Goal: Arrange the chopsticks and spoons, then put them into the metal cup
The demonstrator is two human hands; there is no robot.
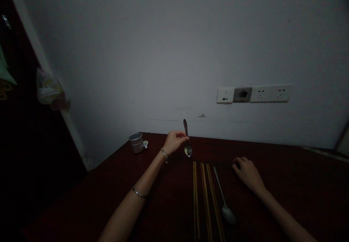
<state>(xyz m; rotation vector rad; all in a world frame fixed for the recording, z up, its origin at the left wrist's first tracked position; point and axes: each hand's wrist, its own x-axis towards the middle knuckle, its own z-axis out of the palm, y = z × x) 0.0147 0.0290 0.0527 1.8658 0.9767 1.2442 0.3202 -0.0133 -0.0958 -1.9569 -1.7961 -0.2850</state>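
My left hand (176, 142) pinches a metal spoon (188, 150) by its handle, with the bowl hanging down and the handle end pointing up. It is held near the back of the dark red table, beyond the chopsticks. Three pairs of wooden chopsticks (205, 198) lie side by side in front of me. To their right lies a second, longer-handled spoon (228, 214), its bowl toward me. My right hand (249, 174) rests on the tabletop right of that spoon, fingers curled loosely; I cannot make out anything in it.
A metal cup (136, 143) with a small pale tab-like piece (145, 144) beside it stands at the table's back left. Behind the table (294, 184) rises a pale wall with sockets (253, 94). A plastic bag (50, 87) hangs at the far left.
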